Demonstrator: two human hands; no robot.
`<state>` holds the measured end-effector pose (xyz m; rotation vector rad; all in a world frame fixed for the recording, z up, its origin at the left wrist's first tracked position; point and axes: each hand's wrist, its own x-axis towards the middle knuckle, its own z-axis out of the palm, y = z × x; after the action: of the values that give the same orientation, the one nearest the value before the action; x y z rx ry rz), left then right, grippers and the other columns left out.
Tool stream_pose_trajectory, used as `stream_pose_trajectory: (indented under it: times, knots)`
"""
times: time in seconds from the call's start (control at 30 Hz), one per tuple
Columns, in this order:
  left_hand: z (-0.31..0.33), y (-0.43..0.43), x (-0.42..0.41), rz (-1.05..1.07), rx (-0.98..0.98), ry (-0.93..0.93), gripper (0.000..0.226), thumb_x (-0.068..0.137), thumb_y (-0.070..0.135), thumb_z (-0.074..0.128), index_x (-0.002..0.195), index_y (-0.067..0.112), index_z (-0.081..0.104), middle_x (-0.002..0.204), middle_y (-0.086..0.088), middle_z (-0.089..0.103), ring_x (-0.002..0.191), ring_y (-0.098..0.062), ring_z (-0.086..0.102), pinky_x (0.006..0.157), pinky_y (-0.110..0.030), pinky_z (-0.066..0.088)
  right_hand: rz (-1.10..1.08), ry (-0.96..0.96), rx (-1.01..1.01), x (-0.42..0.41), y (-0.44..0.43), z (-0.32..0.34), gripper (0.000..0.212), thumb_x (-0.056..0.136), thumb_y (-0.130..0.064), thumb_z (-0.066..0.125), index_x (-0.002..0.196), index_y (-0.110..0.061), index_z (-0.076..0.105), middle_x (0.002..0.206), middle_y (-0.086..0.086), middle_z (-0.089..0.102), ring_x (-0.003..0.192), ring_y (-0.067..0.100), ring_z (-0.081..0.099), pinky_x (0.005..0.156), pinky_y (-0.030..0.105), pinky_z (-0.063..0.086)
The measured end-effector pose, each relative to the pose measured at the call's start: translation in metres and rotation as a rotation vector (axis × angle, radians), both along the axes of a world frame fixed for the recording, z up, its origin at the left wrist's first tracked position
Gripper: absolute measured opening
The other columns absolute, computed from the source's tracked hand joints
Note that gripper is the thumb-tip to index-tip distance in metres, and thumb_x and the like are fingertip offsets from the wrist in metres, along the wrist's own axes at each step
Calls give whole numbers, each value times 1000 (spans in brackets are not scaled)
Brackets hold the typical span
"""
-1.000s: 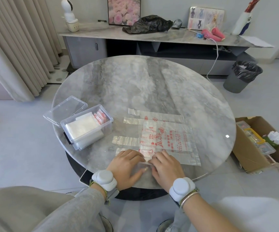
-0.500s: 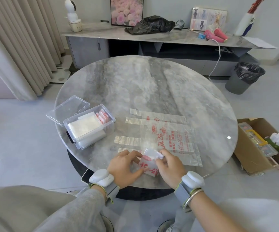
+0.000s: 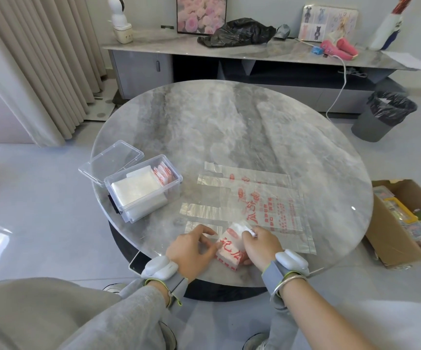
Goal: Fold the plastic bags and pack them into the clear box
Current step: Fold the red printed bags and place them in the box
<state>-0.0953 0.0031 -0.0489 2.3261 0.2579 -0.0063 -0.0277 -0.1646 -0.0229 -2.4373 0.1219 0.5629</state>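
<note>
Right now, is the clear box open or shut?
Open. The box has no lid on; its lid lies behind it, and folded bags show inside.

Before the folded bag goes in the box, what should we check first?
1. Clear box lid off: ok, the lid lies behind it.
2. Room left in the box: cannot tell, folded bags already fill much of it.
3. Folded bag gripped: ok, right hand holds it, left hand touches its edge.
4. Fold finished and tight: cannot tell.
5. Path to the box free: ok.
6. More bags to fold: ok, flat bags wait on the table.
</note>
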Motion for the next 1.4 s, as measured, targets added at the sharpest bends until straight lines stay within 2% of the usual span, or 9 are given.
stream_pose_trajectory:
  times: [0.1,0.23,0.4,0.47,0.6,0.73,0.93,1.17,1.4]
  knots:
    - [-1,-3,0,-18,41,-2,27,89,52,59,110,35,57,84,22,65,62,4,52,68,-23,50,-27,39,38,-1,-2,3,26,86,-34,39,77,-14,53,76,6,61,64,27,68,74,42,57]
    - [-1,-6,-1,-35,90,-44,32,90,56,56,115,35,54,85,23,60,64,5,50,68,-22,48,-116,85,122,5,-4,1,36,90,-25,42,104,0,63,90,17,67,64,30,70,69,47,59]
    - [-1,-5,-4,-113,235,-60,38,91,55,53,123,35,49,103,23,53,88,-3,58,70,-25,50,-135,131,132,8,-3,4,33,91,-22,40,93,1,63,77,18,70,57,29,70,63,44,60]
    - [-3,-4,-5,-153,340,-208,37,91,50,54,122,30,54,112,17,54,95,-8,61,63,-22,47,-140,141,142,9,-2,2,31,91,-23,39,91,-3,63,71,18,71,56,29,69,63,43,60]
    - [-11,-2,-10,-526,481,-534,41,92,31,54,131,16,55,138,2,52,125,-18,51,102,-34,42,-120,149,129,16,-7,-5,38,83,-34,39,87,-5,64,72,16,71,60,31,70,68,47,60]
    - [-24,0,-23,-764,536,-459,59,100,35,42,152,10,29,159,-4,26,149,-18,17,120,-41,18,-107,151,113,18,-9,-12,35,83,-38,37,84,-10,59,77,12,72,58,28,70,67,44,60]
    - [-31,7,-22,-862,557,-316,65,102,38,34,156,11,9,163,-3,8,151,-17,1,119,-44,20,-64,95,73,16,-7,-6,36,89,-31,37,75,-7,60,60,9,70,58,28,69,68,43,59]
    - [-28,4,-23,-841,525,-325,67,101,41,37,156,14,9,164,0,8,150,-14,2,120,-42,19,120,-283,-259,17,-17,2,22,89,-31,53,108,-19,55,110,2,53,98,24,56,74,31,43]
    - [-30,-2,-23,-786,516,-363,64,100,40,40,155,15,21,162,0,19,150,-15,10,121,-38,16,182,-56,-200,26,-10,-1,47,80,-57,65,103,-19,50,94,-3,57,84,18,56,69,28,40]
